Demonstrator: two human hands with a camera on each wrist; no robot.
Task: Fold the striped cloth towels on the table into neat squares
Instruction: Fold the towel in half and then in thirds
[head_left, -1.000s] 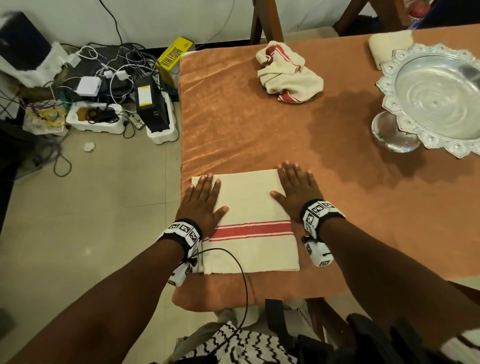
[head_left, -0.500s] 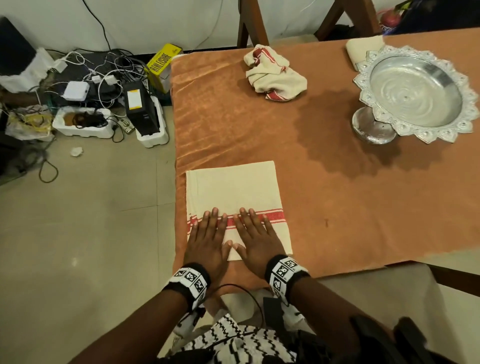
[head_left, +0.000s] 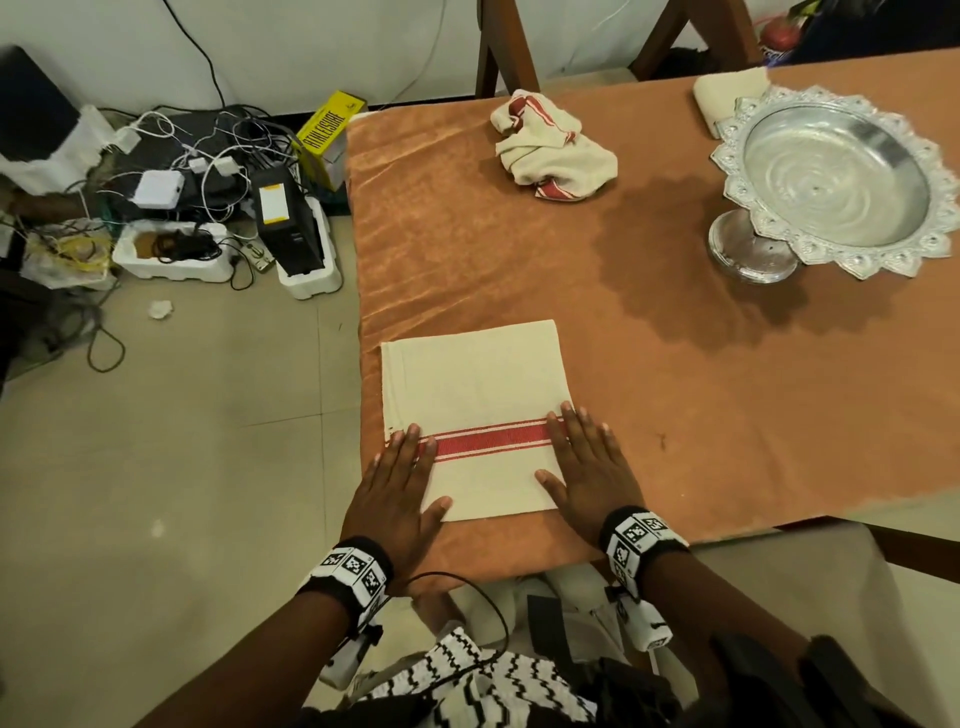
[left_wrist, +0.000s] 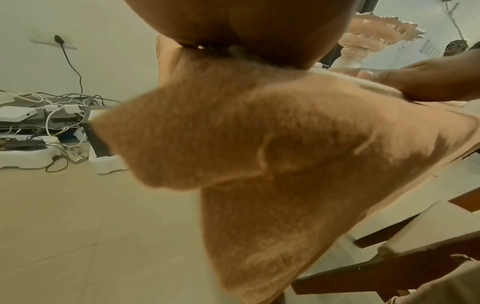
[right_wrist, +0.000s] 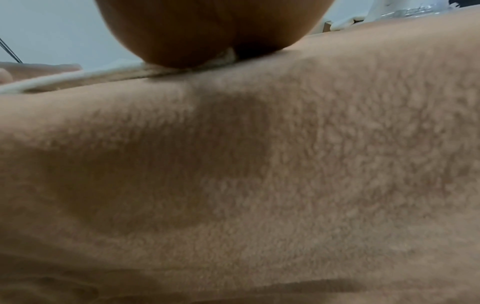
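Note:
A cream towel with a red stripe (head_left: 475, 395) lies folded flat near the front left corner of the table. My left hand (head_left: 397, 491) presses flat on its left edge, fingers straight. My right hand (head_left: 589, 465) presses flat on its right edge, fingers straight. A second striped towel (head_left: 553, 150) sits crumpled at the far side of the table. In the wrist views only the heel of each palm shows: the left hand (left_wrist: 249, 28) and the right hand (right_wrist: 207, 28), with the towel's edge (right_wrist: 78, 77) under them.
An orange cloth (head_left: 675, 364) covers the table. A silver pedestal dish (head_left: 831, 182) stands at the right, with a folded cream cloth (head_left: 724, 96) behind it. Cables, boxes and foam trays (head_left: 171, 208) litter the floor at left. A chair seat (left_wrist: 415, 226) sits below the table's edge.
My hands slid from the towel's far half down to its near middle, then spread apart to its left and right edges. The towel stays flat.

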